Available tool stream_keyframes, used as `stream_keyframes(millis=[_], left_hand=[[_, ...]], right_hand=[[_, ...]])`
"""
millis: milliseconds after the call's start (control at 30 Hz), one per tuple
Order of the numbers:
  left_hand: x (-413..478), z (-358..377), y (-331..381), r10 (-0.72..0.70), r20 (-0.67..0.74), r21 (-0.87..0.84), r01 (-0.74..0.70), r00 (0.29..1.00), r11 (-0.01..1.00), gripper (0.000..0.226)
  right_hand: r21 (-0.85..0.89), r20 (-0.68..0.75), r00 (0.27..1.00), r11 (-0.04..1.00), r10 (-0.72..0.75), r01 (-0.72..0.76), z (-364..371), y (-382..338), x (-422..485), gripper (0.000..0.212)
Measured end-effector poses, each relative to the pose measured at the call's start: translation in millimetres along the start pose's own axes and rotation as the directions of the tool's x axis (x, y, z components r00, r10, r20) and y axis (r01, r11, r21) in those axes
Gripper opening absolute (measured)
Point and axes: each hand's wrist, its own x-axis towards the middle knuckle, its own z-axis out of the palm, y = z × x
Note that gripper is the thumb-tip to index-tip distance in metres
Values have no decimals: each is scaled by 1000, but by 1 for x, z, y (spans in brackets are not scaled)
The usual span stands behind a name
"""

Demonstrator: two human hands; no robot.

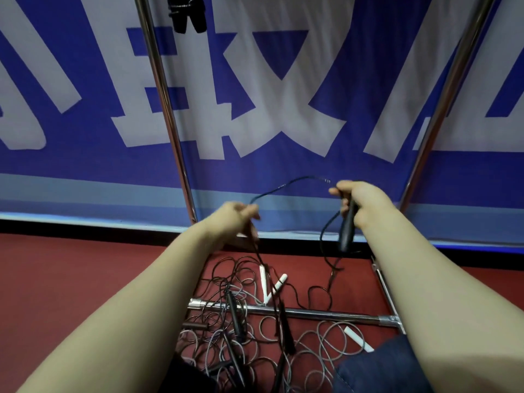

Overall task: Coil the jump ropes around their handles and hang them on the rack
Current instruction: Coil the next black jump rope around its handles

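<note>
1. Gripping a black jump-rope handle (347, 228), your right hand (358, 201) is holding it nearly upright, well above the rack's chrome base bar (326, 314). The fingers are curling tightly round its upper half and its lower end is pointing down.
2. Your left hand (234, 219) is pinching the black rope (283, 187) between thumb and curled fingers, also well above the base bar, over its left part.
3. That rope is arching from one hand to the other. A further length is dropping from your left hand toward the base bar, and another is looping down from the handle to the floor just beyond the bar.
4. A tangle of jump ropes (224, 330), black and grey, is lying across the base bar near its left end and spreading to both sides of it.
5. Two white handles (263, 282) are lying just beyond the base bar, and a third is lying on its near side toward the right end.
6. A coiled black rope (185, 12) is hanging high above the base bar, beside the rack's left upright (164, 109).
7. A blue-and-white banner (85, 165) is hanging beyond the base bar.
</note>
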Motion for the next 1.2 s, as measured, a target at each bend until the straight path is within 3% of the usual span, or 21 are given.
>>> stream_keyframes(millis=[33,100,167,233,300,367,433,600,700,767,833,900,1033,1100,1200], left_hand=[[2,-5,4,56,-185,-25,-62,981,998,34],[2,-12,14,177,-492,28,-188,853,982,32],[-4,-14,28,315,-611,79,-340,726,937,29],[-14,-8,41,434,-541,110,-451,720,886,26],[-21,5,47,498,-403,172,-471,768,865,21],[-23,17,49,511,-320,175,-480,798,860,18],[-24,23,51,487,-330,130,-472,809,872,18],[-26,17,58,426,-448,74,-442,786,894,16],[-24,12,48,356,-407,42,-372,841,927,30],[-25,10,45,255,-240,-143,-294,937,945,46],[-28,9,42,213,63,-273,-189,975,943,66],[-28,11,34,246,261,-238,-184,934,954,66],[-21,15,17,275,379,-118,-249,883,961,12],[-18,17,5,177,384,37,-207,906,978,14],[-18,18,-12,-34,420,305,-106,907,947,33]], right_hand=[[-154,-22,999,987,32,-35,-2,6,2,22],[-423,-60,996,902,64,-84,-4,17,4,22],[-516,-44,994,850,97,-106,-3,22,5,18],[-398,62,989,912,136,-101,1,20,4,14],[-270,230,968,962,101,-36,8,13,-5,7],[-223,399,917,973,29,66,17,5,-21,7],[-250,522,853,958,13,138,26,0,-36,16],[-447,609,793,833,16,326,36,-2,-51,12],[-391,631,774,839,-54,377,35,-7,-56,19],[-288,639,759,875,-127,389,37,-13,-58,21],[-141,619,755,915,-217,379,42,-18,-60,18],[25,601,746,939,-288,342,46,-23,-60,17],[92,613,724,939,-316,331,48,-28,-64,19],[158,637,695,939,-333,306,49,-32,-69,19],[413,641,630,889,-438,198,50,-45,-78,22]])
